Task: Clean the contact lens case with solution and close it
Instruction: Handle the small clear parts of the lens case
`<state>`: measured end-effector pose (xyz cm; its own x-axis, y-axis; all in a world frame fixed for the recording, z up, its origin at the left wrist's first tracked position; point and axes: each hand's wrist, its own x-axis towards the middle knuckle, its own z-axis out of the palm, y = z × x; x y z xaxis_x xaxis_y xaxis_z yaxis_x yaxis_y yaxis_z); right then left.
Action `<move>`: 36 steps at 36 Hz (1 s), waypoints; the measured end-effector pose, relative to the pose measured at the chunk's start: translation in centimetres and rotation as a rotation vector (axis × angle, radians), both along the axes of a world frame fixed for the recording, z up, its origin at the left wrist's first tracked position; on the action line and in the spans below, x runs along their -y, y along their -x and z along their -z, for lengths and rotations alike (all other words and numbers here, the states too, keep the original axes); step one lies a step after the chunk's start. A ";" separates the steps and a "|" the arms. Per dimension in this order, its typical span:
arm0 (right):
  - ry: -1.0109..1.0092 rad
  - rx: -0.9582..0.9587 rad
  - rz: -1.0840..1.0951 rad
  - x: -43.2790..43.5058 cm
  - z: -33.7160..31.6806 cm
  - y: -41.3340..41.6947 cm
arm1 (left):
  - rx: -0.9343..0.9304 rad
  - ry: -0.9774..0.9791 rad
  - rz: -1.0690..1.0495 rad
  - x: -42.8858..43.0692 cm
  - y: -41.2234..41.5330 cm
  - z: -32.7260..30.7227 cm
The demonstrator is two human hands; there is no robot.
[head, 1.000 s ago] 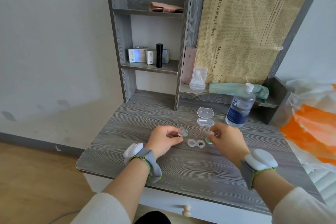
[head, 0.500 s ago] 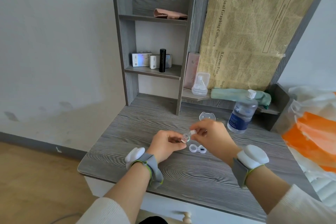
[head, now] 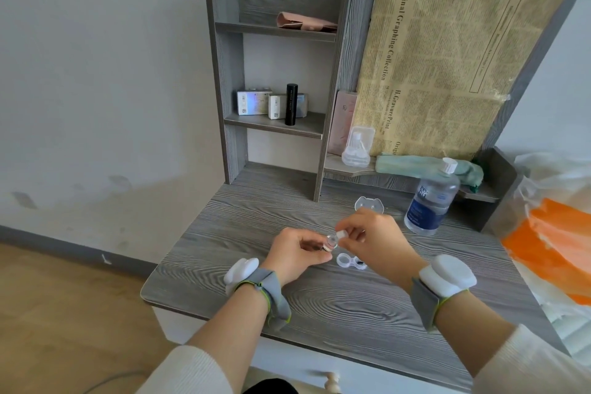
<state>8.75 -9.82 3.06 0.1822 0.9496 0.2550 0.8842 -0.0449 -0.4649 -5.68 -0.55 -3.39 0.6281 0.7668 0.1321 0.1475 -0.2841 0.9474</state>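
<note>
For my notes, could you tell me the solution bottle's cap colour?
White: the solution bottle has a white cap, seen in the head view.

Soft, even daylight; faint shadows under the hands on the tabletop. Wide-angle bending at edges, slightly soft detail throughout.

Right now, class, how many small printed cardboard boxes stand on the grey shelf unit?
2 show clearly: a wider iridescent white box at the left of the middle shelf, and a narrower white box beside it. Something behind the black tube may be another.
</note>
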 end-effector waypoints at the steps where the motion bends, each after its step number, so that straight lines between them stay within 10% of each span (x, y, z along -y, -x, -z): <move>1: 0.007 0.006 -0.007 0.0 0.0 0.1 | 0.003 0.001 0.001 0.0 0.0 0.0; 36: 0.212 0.246 -0.094 -0.6 -1.0 0.9 | -0.040 0.005 0.004 0.1 0.1 -0.3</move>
<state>7.83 -9.26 4.08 0.0484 0.9959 0.0758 0.9737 -0.0302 -0.2257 -5.74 -0.67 -3.05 0.6362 0.7646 0.1034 0.1842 -0.2806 0.9420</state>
